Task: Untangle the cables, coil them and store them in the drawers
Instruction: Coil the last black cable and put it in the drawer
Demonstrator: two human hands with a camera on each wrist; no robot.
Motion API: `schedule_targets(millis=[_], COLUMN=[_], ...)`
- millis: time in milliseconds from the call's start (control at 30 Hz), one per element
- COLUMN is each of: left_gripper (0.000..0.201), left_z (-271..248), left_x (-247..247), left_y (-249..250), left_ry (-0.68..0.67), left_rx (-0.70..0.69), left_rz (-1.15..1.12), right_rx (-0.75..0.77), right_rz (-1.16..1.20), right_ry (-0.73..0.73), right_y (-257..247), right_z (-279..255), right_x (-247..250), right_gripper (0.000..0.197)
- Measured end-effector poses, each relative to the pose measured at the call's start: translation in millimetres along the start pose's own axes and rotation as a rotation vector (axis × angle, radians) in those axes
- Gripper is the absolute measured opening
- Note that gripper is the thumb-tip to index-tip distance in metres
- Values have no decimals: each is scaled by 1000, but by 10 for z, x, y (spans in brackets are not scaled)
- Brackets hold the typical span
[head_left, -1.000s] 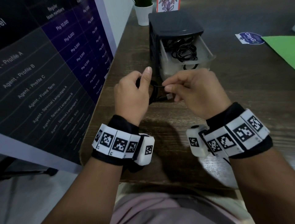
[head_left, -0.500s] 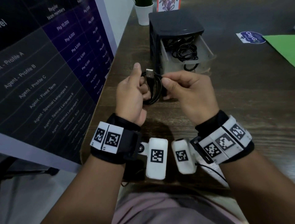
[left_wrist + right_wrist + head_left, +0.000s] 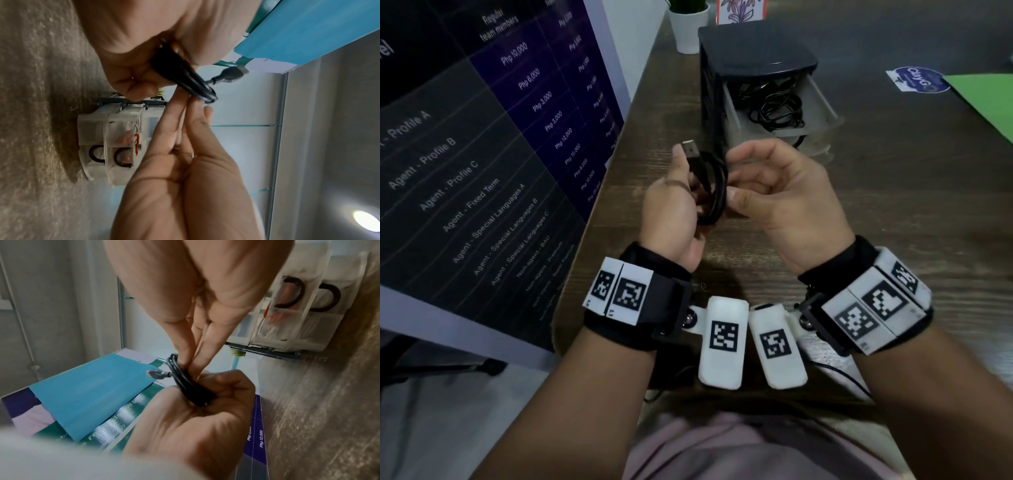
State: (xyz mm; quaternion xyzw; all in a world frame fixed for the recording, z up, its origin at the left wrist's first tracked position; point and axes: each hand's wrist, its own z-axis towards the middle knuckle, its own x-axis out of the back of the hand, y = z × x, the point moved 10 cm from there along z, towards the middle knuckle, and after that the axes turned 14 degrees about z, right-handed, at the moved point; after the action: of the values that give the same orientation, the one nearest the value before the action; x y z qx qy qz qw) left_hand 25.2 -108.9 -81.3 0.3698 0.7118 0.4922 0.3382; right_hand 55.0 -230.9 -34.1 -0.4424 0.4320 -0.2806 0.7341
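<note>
A black cable coil (image 3: pixel 715 192) is held above the wooden table (image 3: pixel 893 205), and its USB plug (image 3: pixel 690 149) sticks up. My left hand (image 3: pixel 671 209) grips the coil in its curled fingers. From the right, my right hand (image 3: pixel 784 202) pinches the loops with its fingertips. In the right wrist view, the right hand (image 3: pixel 195 288) nips the coil (image 3: pixel 185 382) while the left hand (image 3: pixel 195 418) closes round it. The left wrist view shows the plug (image 3: pixel 232 74) jutting from the coil (image 3: pixel 185 73). Behind the hands, the black drawer unit (image 3: pixel 756 61) has its top drawer (image 3: pixel 822 102) pulled out, with black cables (image 3: pixel 777 109) inside.
A large printed board (image 3: pixel 482 137) leans along the table's left edge. A white plant pot (image 3: pixel 688 31) stands behind the drawer unit. A round sticker (image 3: pixel 917 80) and a green sheet (image 3: pixel 989 102) lie at the far right.
Both hands have turned the coil upright, so the USB plug now points up on the left side. My wrists have drawn closer together.
</note>
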Motion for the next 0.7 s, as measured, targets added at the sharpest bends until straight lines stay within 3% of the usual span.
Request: schedule_targets(millis=[300, 500, 700], left_gripper=[54, 60, 55], left_z=[48, 24, 110], left_x=[34, -17, -42], left_y=[56, 105, 46], left_ry=[13, -62, -222], left_rx=[-101, -165, -86], left_rz=[165, 164, 232], right_rx=[-153, -96, -110], right_rz=[180, -2, -93], right_ry=[-4, -46, -136], right_y=[82, -29, -87], right_z=[-65, -60, -89], right_x=[-81, -158, -181], right_gripper=[29, 49, 56])
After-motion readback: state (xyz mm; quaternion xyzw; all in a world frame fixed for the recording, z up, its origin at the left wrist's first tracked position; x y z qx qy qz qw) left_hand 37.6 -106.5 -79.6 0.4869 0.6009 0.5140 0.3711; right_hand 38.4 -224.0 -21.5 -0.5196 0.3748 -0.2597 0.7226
